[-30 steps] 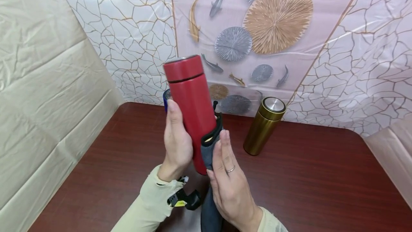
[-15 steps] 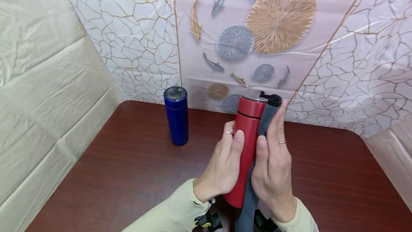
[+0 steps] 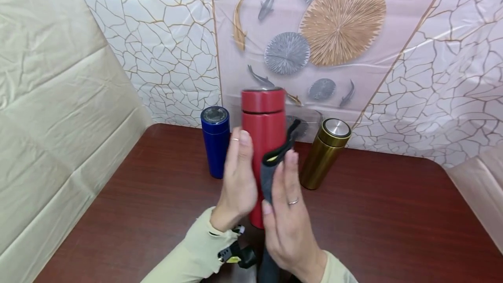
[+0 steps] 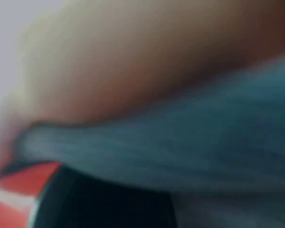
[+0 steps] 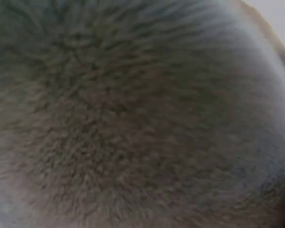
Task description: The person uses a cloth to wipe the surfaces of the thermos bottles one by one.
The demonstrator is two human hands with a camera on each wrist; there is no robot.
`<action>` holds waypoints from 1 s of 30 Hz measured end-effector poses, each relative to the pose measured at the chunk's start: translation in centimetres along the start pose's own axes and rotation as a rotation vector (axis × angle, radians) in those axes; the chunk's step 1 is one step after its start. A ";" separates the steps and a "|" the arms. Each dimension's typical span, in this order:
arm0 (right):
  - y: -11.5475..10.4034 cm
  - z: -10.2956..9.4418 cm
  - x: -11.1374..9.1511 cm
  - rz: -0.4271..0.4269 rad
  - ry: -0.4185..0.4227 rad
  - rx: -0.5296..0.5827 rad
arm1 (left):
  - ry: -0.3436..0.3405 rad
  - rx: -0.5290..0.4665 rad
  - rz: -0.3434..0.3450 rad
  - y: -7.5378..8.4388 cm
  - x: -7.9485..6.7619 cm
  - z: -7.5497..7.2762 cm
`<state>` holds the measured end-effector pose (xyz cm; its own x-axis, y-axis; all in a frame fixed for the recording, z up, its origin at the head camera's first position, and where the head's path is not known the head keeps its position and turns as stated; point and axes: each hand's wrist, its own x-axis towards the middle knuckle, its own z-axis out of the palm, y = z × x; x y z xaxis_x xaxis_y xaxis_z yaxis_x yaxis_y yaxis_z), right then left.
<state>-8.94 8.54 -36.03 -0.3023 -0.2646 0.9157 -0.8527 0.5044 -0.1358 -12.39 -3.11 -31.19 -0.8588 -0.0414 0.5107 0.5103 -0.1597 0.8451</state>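
A red thermos bottle [image 3: 264, 130] with a silver-topped lid stands nearly upright in the head view, raised in front of the person. My left hand [image 3: 237, 182] grips its left side, thumb toward the camera. On the other side my right hand [image 3: 291, 217] holds a grey cloth [image 3: 267, 182] with black edging against the bottle, fingers pointing up. Part of this cloth hangs below the hand. Blurred in the left wrist view, the cloth [image 4: 180, 152] passes close by the bottle's black base [image 4: 109, 199]. Fuzzy grey fabric [image 5: 133, 118] fills most of the right wrist view.
A blue thermos bottle [image 3: 215, 147] stands at the back left of the dark red wooden table [image 3: 393, 213]. Behind my right hand is a gold thermos bottle [image 3: 324, 154]. A patterned sheet [image 3: 169, 47] hangs along the table's far edge.
Both hands carried the red bottle and cloth rightward and down, then back left and up to the middle. The bottle is less tilted now, and the cloth has dropped from lid height to mid-bottle.
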 end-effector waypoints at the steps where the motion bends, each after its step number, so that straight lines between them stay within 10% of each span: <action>1: -0.2 0.3 -0.3 -0.014 -0.015 0.006 | 0.028 -0.043 0.003 0.3 0.3 -0.4; 6: -0.8 1.2 -1.4 -0.080 -0.043 0.039 | 0.101 -0.187 0.007 1.7 1.1 -2.3; 17: -1.1 1.8 -1.7 -0.120 0.012 0.004 | 0.062 -0.105 -0.023 1.4 1.1 -2.4; 30: 0.1 -1.3 1.4 0.078 0.286 -0.005 | -0.340 0.268 0.109 -1.5 -1.6 1.7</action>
<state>-8.88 9.28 -34.32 -0.2341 0.0175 0.9721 -0.8293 0.5183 -0.2090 -11.74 -1.10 -33.04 -0.7580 0.2901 0.5842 0.6295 0.0911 0.7716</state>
